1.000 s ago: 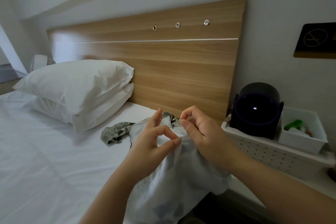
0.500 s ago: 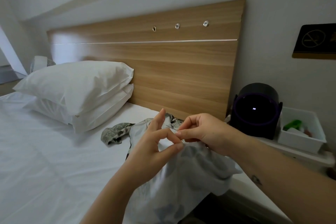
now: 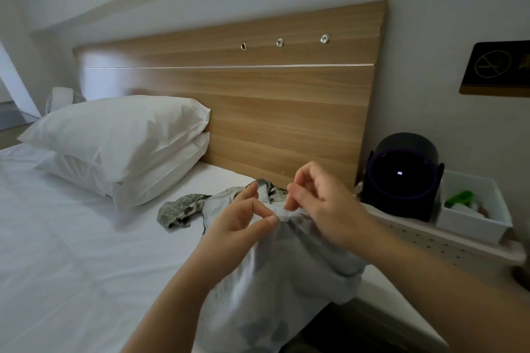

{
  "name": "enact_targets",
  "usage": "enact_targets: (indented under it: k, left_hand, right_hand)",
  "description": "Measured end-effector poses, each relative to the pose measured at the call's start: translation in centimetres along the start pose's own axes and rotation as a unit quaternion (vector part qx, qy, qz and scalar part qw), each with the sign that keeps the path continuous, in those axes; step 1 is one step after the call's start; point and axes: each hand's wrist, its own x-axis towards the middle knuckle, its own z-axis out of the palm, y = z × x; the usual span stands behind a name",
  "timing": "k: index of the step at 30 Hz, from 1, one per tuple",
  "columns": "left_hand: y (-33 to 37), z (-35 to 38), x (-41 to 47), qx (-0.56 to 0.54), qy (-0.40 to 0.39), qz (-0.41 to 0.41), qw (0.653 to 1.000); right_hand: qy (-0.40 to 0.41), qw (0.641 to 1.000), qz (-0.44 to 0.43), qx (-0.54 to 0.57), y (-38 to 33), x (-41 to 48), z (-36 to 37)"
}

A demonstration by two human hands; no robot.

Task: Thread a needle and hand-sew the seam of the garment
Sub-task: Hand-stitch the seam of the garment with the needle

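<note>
A pale grey-blue patterned garment [image 3: 275, 275] drapes from the bed's right edge over my lap, its darker printed side [image 3: 183, 206] lying on the sheet. My left hand [image 3: 238, 223] pinches a raised fold of the garment between thumb and forefinger. Just to its right, my right hand [image 3: 321, 200] hovers at the same fold with thumb and fingertips pressed together in a pinch. The needle and thread are too small to make out.
Two stacked white pillows [image 3: 123, 140] lie at the left against a wooden headboard [image 3: 272, 112]. A dark round device [image 3: 401, 175] and a white bin [image 3: 476, 218] with small items stand on a perforated white shelf [image 3: 430, 243] at the right.
My right hand has lifted up from the fold, its fingers now raised and pinched above the fabric. My left hand keeps its pinch in the same place.
</note>
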Motion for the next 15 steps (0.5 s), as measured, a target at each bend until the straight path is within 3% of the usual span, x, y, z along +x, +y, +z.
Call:
enact_targets:
  k: [3,7,15]
  left_hand:
    - [0.0,0.4,0.1,-0.042,0.006,-0.015,0.999]
    - [0.2,0.4,0.0,-0.053,-0.017,-0.026,0.998]
    - [0.2,0.4,0.1,-0.021,-0.064,-0.073,0.995]
  right_hand:
    - [0.011,0.990,-0.102,-0.094,0.7,-1.1,1.8]
    - [0.035,0.984,-0.153,-0.084,1.1,-0.7,2.3]
    - [-0.018,0.997,-0.063,-0.031,1.6,-0.1,0.9]
